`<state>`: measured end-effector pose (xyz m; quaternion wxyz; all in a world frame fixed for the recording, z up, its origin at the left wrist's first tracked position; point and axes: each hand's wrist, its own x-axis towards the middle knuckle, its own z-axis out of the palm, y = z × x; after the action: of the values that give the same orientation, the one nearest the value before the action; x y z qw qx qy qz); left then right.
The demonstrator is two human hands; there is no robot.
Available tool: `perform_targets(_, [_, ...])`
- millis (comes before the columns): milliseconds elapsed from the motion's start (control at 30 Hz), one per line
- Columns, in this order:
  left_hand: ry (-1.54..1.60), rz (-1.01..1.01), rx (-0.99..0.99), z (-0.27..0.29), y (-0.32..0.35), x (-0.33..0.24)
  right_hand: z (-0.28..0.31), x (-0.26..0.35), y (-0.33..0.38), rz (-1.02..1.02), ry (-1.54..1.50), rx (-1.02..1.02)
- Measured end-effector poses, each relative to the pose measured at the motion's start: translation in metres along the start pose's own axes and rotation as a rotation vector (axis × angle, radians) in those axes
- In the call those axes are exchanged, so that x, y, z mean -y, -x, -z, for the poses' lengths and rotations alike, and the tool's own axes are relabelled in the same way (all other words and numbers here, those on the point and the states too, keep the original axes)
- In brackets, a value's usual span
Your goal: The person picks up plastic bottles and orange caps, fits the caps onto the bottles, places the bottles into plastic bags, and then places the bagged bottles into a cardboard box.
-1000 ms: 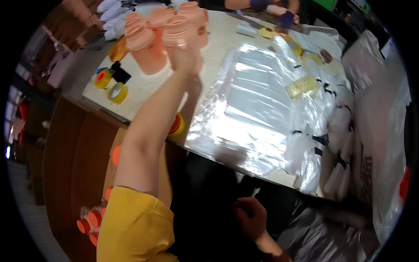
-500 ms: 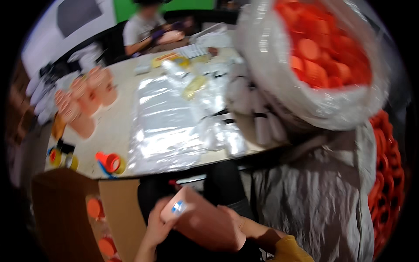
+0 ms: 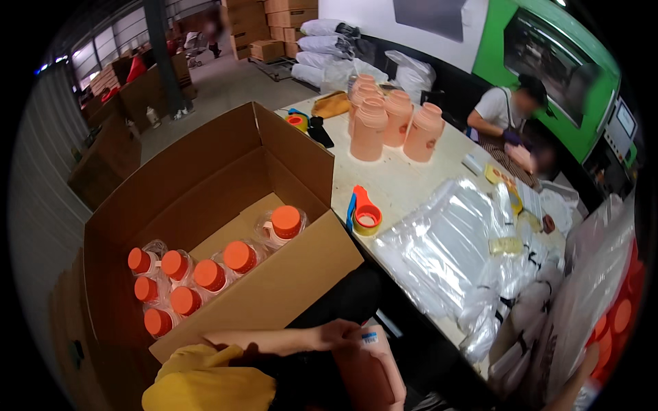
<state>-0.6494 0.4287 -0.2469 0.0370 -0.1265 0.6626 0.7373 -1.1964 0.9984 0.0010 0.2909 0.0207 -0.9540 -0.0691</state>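
My left hand (image 3: 337,335) is closed round the end of a pink plastic jug (image 3: 370,377), which rests tilted over my lap. A small blue-and-white sticker (image 3: 370,338) shows on the jug beside my fingers. At the far right, my right hand (image 3: 588,363) is at the clear plastic bag (image 3: 576,294) of orange lids (image 3: 621,315); its fingers are too unclear to read. To my left, an open cardboard box (image 3: 185,188) holds several bagged jugs with orange lids (image 3: 209,275).
On the white table (image 3: 329,161) stand several lidless pink jugs (image 3: 370,130), a tape dispenser (image 3: 366,214), flat clear bags (image 3: 439,240) and an orange cloth (image 3: 331,104). Beyond it a co-worker (image 3: 504,120) sits by a green machine (image 3: 582,130). Cartons (image 3: 291,17) are stacked behind.
The view has swung left, bringing the box fully into sight. My right hand has left the jug and moved to the bag of lids; my left hand keeps hold of the jug.
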Motion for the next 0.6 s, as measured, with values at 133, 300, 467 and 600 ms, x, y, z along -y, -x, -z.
perform_targets(133, [0.328,0.111,-0.250,-0.038,0.012,-0.020,-0.014,0.003,0.013,-0.039,-0.014,0.028])
perform_targets(300, [0.446,0.035,-0.288,-0.029,-0.027,-0.014,0.009,-0.016,0.065,-0.074,-0.151,-0.138])
perform_targets(467, [0.931,0.143,-0.231,-0.009,-0.044,-0.026,0.128,0.088,0.231,-0.136,-0.370,-0.228])
perform_targets(600, [0.820,-0.061,-0.307,-0.037,-0.033,-0.072,0.134,0.246,0.306,-0.099,-1.083,-0.190])
